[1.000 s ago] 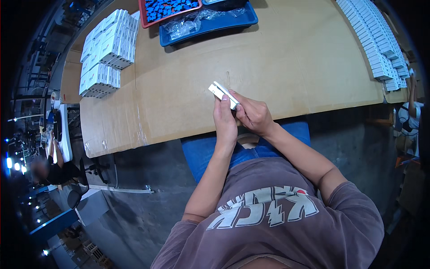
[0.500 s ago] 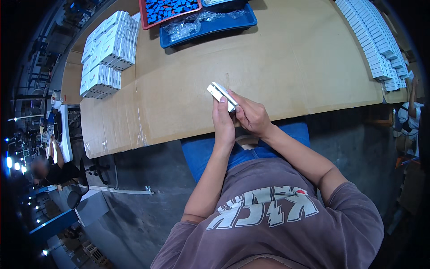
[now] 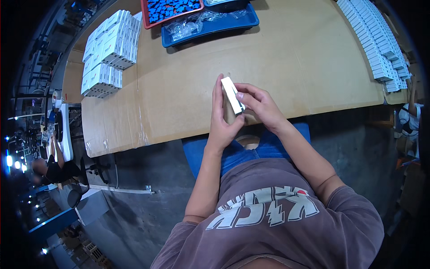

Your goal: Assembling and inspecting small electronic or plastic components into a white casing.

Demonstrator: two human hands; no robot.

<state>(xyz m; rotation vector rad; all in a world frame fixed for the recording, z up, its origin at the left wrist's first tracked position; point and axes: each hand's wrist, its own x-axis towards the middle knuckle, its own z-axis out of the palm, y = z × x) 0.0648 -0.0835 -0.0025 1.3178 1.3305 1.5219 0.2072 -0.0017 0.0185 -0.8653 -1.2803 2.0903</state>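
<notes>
Cardboard-topped and broad, the bench [image 3: 304, 67] stretches across the scene, and right at its near edge, in the middle, we have a small white box [image 3: 230, 94] up in the person's two hands! Left hand [image 3: 221, 127]: fingers straight along the box's left side, thumb out at its near end, a wide-spread grip with the box between. Right hand [image 3: 264, 107]: fingers bent, thumb on the box, a narrow grip holding it from the right. Over on the far left, a stepped stack of white cartons [image 3: 107, 49]; far right, long rows of white boxes [image 3: 376, 45]. At the far side, a red tray [image 3: 144, 15] full of blue pieces [image 3: 172, 10], and just beside it a blue tray [image 3: 215, 35] with clear plastic bags [image 3: 183, 29]. Off left, a co-worker [image 3: 62, 170] in dark clothing, arms reaching forward!
</notes>
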